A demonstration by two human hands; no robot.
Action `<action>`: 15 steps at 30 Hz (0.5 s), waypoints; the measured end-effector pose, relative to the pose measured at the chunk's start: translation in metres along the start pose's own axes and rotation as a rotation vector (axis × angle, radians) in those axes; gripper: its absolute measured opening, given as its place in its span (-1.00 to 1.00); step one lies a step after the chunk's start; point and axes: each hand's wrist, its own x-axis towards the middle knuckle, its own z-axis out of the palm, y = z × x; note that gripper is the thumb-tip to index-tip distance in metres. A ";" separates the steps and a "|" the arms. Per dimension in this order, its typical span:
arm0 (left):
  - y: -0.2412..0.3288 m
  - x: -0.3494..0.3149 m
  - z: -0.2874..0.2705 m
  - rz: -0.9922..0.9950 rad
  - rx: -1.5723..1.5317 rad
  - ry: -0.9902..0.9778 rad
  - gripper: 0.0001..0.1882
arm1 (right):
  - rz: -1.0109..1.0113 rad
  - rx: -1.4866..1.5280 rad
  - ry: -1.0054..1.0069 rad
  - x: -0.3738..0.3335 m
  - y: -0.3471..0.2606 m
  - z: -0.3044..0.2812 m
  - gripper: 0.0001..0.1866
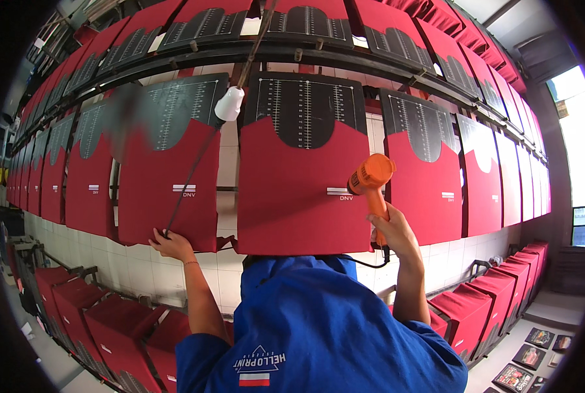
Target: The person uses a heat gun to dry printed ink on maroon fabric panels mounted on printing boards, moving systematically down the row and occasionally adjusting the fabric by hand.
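Observation:
My right hand (pixel 395 229) is wrapped round the handle of an orange heat gun (pixel 375 171). Its dark nozzle faces left, close to the white print (pixel 338 192) on the red garment (pixel 299 216) in front of me. That garment is stretched over a dark board (pixel 304 88) with white ruler scales. My left hand (pixel 173 247) is closed on a black cord (pixel 191 171) at the lower edge of the neighbouring red garment (pixel 148 216). From there the cord rises to a white connector (pixel 229 103), which hangs on a line from above.
Rows of boards with red garments extend left, right and beyond a dark rail (pixel 299 55). Behind me stand more red-covered boards (pixel 119 324). The heat gun's black cable (pixel 371 266) loops near my waist. Printed pictures (pixel 528 355) lie at the lower right.

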 end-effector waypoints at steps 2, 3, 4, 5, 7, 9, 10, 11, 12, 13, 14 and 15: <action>0.004 -0.003 -0.001 -0.009 0.003 -0.012 -0.58 | 0.006 -0.014 0.020 -0.001 0.000 -0.003 -0.75; 0.006 -0.003 -0.002 -0.012 0.005 -0.013 -0.58 | 0.006 0.007 0.014 0.000 0.003 -0.006 -0.75; 0.008 -0.003 -0.003 -0.014 0.008 -0.015 -0.58 | 0.005 0.029 0.008 0.001 0.008 -0.009 -0.75; 0.010 -0.004 -0.004 -0.013 0.007 -0.027 -0.57 | 0.004 0.050 0.003 0.002 0.012 -0.013 -0.75; 0.011 -0.004 -0.007 -0.008 0.013 -0.050 -0.57 | 0.021 0.039 -0.029 -0.003 0.011 -0.014 -0.76; 0.007 -0.002 -0.006 0.007 0.046 -0.068 -0.56 | 0.030 0.027 -0.052 -0.009 0.009 -0.018 -0.76; 0.003 -0.002 -0.007 0.013 0.066 -0.077 -0.56 | 0.031 0.021 -0.061 -0.013 0.007 -0.022 -0.76; 0.000 -0.001 -0.006 0.018 0.057 -0.099 -0.55 | 0.032 0.015 -0.070 -0.015 0.006 -0.024 -0.76; 0.001 -0.002 -0.006 0.025 0.051 -0.125 -0.55 | 0.022 0.029 -0.056 -0.016 0.011 -0.023 -0.74; 0.002 -0.002 -0.009 0.032 0.045 -0.152 -0.55 | 0.013 0.043 -0.043 -0.016 0.017 -0.021 -0.72; -0.003 0.000 -0.009 0.072 0.061 -0.165 -0.55 | 0.003 0.056 -0.029 -0.016 0.020 -0.020 -0.70; -0.014 0.006 -0.007 0.112 0.083 -0.171 -0.55 | 0.021 0.061 -0.055 -0.015 0.021 -0.020 -0.70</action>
